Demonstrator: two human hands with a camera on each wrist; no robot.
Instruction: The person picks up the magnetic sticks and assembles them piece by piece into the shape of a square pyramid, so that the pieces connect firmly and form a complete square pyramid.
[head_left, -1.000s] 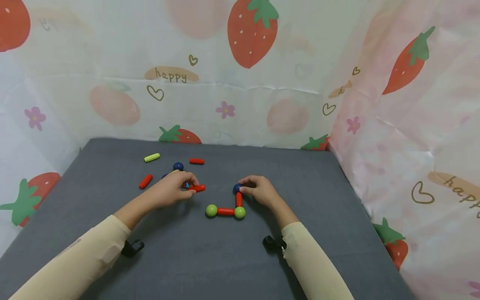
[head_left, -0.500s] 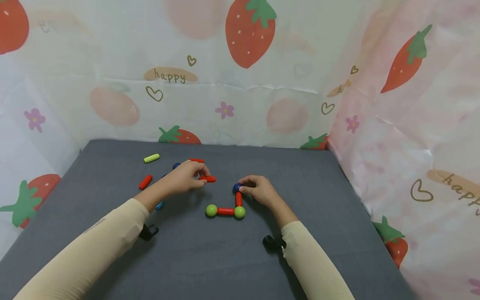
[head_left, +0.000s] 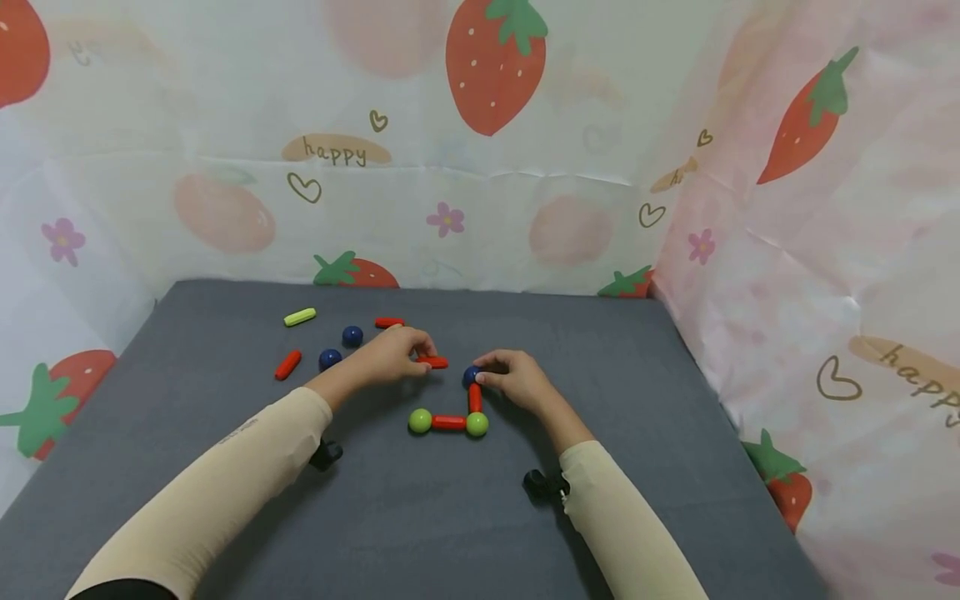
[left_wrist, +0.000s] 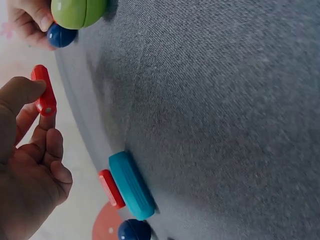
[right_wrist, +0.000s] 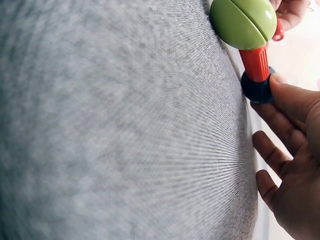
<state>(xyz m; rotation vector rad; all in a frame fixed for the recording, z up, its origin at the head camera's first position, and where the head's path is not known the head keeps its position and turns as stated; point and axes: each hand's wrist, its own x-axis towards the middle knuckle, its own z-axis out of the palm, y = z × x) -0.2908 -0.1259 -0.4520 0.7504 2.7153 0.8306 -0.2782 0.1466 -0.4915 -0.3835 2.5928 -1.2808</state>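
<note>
In the head view my left hand [head_left: 392, 354] pinches a red rod [head_left: 437, 362] between thumb and fingers, just left of a blue ball [head_left: 470, 376]. That ball is pinched by my right hand [head_left: 522, 383]. A red rod [head_left: 475, 398] joins it to a green ball [head_left: 477, 424] nearer me. From there another red rod [head_left: 448, 422] runs left to a second green ball [head_left: 420, 421], making an L shape on the grey cloth. The held rod's end, with a pale dot, shows in the left wrist view; a gap separates it from the blue ball.
Left of the hands lie a yellow-green rod [head_left: 300, 317], a red rod [head_left: 288, 365], another red rod [head_left: 389, 322] and two blue balls [head_left: 352, 336]. A teal rod [left_wrist: 131, 185] shows in the left wrist view. A strawberry-print curtain [head_left: 480, 208] stands behind the table.
My left hand has moved right with the red rod, first away from me, then slightly back, closer to the blue ball. My right hand stays in place on that ball.
</note>
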